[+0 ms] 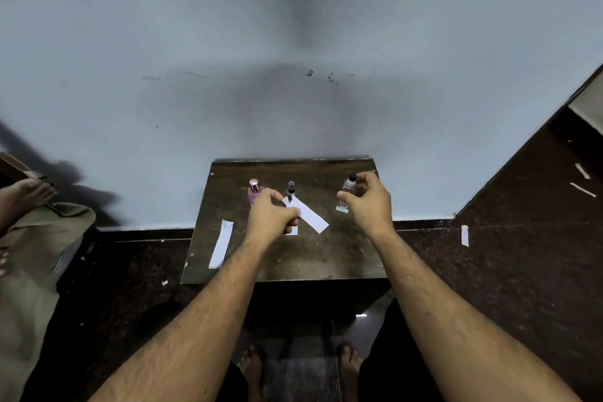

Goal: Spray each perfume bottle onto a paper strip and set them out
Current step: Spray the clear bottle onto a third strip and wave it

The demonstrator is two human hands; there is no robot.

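Observation:
A small dark wooden table (293,261) stands against the wall. At its back stand a pink perfume bottle (254,193) on the left and a slim dark bottle (291,188) in the middle. My left hand (272,217) pinches one end of a white paper strip (314,218), which slants toward the right just above the table. On the right, my right hand (370,202) grips a clear bottle with a black cap (342,206), thumb on its side and a finger by the cap. A second strip (222,246) lies flat near the table's left edge.
A pale blue wall rises right behind the table. Another person's foot (31,189) and a beige cloth (36,238) lie on the floor at the left. Paper scraps (464,235) are scattered over the dark floor on the right. My bare feet (251,365) are below the table's front edge.

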